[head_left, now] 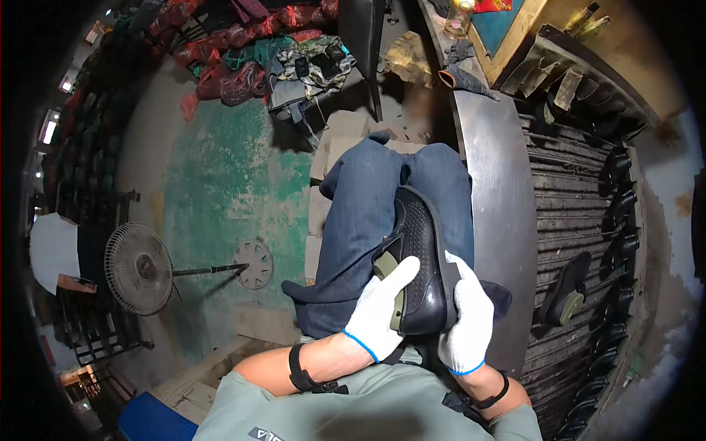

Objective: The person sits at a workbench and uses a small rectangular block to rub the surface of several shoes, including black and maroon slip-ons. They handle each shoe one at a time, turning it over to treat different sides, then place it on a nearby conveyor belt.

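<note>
A black shoe (425,283) with a perforated upper lies over my lap, its toe pointing away from me. Inside its opening shows an olive-green block (398,312), which looks like a shoe last. My left hand (376,312), in a white glove with a blue cuff, is closed round the heel end on the left, thumb on the upper. On the other side my right hand (468,317), gloved the same way, grips the sole near the heel. Its fingertips are partly hidden behind the shoe.
Right of my legs runs a metal ledge (500,191) beside a slatted conveyor (566,220), where another dark shoe (570,288) lies. Several black shoes line its far side. At left stand a fan (140,268) and a person (55,253). Red bags (243,81) are piled at the back.
</note>
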`<state>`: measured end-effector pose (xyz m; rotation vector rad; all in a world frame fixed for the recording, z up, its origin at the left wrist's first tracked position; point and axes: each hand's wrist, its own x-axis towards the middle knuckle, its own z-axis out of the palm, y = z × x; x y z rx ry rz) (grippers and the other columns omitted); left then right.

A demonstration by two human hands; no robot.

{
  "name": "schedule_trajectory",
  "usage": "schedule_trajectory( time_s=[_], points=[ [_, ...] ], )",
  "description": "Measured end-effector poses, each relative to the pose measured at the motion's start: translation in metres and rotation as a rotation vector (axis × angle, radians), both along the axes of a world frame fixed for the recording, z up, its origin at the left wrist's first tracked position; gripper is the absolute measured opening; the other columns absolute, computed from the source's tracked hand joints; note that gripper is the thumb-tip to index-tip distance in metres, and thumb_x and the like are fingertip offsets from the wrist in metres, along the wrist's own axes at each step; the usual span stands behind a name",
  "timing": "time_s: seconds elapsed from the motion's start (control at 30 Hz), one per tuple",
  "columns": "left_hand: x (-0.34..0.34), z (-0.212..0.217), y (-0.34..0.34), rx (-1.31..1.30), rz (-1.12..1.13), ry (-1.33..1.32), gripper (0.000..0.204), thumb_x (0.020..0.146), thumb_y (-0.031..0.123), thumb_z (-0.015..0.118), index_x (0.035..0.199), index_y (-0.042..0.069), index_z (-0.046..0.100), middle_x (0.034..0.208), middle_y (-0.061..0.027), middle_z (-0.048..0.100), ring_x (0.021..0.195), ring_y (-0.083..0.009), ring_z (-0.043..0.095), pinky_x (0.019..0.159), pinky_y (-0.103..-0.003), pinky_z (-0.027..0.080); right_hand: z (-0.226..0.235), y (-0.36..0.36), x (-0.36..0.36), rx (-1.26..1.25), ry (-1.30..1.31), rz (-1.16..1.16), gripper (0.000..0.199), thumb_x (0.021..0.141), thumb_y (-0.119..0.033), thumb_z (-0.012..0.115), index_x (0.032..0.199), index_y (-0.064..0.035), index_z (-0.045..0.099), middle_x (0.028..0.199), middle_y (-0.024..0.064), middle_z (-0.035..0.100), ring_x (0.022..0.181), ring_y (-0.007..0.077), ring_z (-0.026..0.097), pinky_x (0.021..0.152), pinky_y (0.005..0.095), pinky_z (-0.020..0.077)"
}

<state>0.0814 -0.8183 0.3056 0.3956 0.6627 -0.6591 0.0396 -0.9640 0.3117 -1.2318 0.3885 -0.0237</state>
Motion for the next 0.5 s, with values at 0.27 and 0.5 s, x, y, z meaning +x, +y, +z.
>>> schedule_trajectory(
  time_s=[0.27, 0.5],
  points=[
    [0.000, -0.011, 0.001, 0.142, 0.016, -0.132, 0.040, 0.112, 0.017, 0.067, 0.149, 0.003, 0.061, 0.129, -0.0112, 0.076, 0.111, -0.0199, 0.077, 0.097, -0.036, 0.066, -0.014, 0.001, -0.001, -0.469, -0.043, 0.133, 0.052, 0.116, -0.022, 0.045, 0.152, 0.0141, 0.058, 0.147, 0.0185, 0.068, 0.133, 0.0225, 0.065, 0.118, 0.0370, 0.0470],
    [0.007, -0.022, 0.029, 0.238, -0.116, -0.244, 0.048, 0.106, 0.012, 0.073, 0.151, 0.003, 0.060, 0.130, -0.0080, 0.074, 0.111, -0.0186, 0.076, 0.098, -0.035, 0.064, -0.040, -0.021, 0.016, -0.321, -0.165, 0.204, 0.057, 0.120, -0.029, 0.043, 0.155, 0.0152, 0.054, 0.155, 0.0265, 0.064, 0.146, 0.0339, 0.061, 0.125, 0.0400, 0.0438]
  ],
)
